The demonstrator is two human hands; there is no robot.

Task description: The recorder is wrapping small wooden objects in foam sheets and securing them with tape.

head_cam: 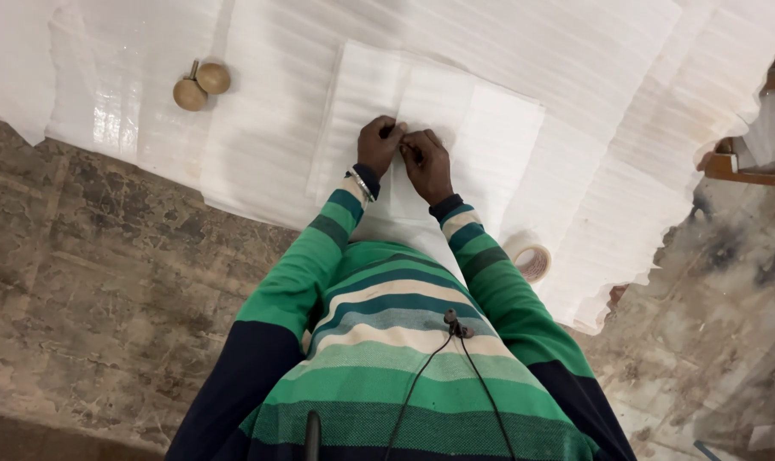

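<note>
My left hand [379, 143] and my right hand [428, 162] are close together, fingertips pinched on the surface of a folded white cloth [490, 141] lying on a large white sheet [575, 77]. Whatever small thing the fingers pinch is too small to tell. Both arms wear green, white and dark blue striped sleeves. A bracelet circles my left wrist.
Two round wooden balls joined by a short stem [200, 85] lie on the sheet at the left. A roll of tape [533, 261] rests by my right elbow. Mottled stone floor [105, 273] surrounds the sheet. A wooden piece [746, 166] sits at the right edge.
</note>
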